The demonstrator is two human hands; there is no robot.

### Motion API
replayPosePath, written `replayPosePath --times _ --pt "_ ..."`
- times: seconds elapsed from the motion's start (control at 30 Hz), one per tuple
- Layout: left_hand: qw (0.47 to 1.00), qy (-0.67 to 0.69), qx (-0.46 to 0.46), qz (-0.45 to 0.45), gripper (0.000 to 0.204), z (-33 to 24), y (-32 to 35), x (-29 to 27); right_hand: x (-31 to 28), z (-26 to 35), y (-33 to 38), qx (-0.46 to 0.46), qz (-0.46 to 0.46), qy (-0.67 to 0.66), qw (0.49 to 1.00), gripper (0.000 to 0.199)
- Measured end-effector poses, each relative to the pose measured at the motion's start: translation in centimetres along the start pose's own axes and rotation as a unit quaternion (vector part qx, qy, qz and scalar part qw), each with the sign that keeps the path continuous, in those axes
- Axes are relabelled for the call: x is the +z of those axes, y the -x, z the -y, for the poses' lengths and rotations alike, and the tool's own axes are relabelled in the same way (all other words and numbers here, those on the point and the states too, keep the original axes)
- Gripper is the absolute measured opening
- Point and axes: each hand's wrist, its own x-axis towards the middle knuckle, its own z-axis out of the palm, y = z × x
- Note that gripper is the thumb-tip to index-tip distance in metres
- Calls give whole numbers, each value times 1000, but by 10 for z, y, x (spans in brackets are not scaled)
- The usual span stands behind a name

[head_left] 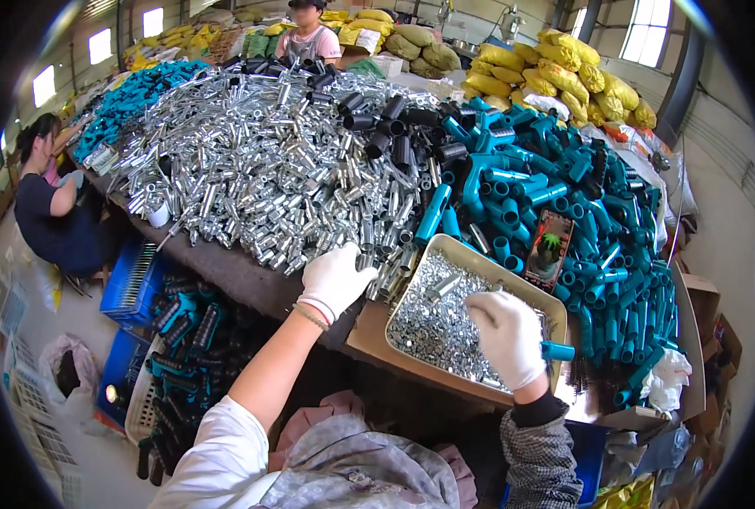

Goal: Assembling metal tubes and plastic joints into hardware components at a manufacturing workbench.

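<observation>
My left hand [335, 282], in a white glove, rests at the near edge of a big heap of shiny metal sleeves [259, 170]. Its thumb stands apart from the fingers, whose tips are partly hidden among the pieces. Over a cream tray [394, 333] of small metal parts [428, 327], my right hand [509, 338] has its gloved fingers curled in. What they hold is hidden. A short teal tube [557, 350] sticks out beside that wrist; I cannot tell whether the hand grips it. One larger metal sleeve [442, 287] lies on the small parts.
Teal tubes and bent handles [598, 246] pile up on the right, with a phone [549, 246] propped among them. Black tubes [390, 127] lie at the heap's far side. Below left stands a basket [140, 394] by black-and-teal handles [186, 348]. One person [59, 204] sits left, another [309, 38] behind.
</observation>
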Motion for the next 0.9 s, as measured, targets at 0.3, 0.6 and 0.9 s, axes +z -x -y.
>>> replayPosePath --times 0.3,0.6,0.9 --pt "967 245 66 -20 30 -14 13 -31 56 66 10 -11 -58 -98 993 35" --pt "943 201 266 1 21 -38 -58 -54 53 68 41 191 -2 -375 907 14" --pt "917 -271 266 -120 28 -35 -170 3 60 70 89 198 115 -536 812 28"
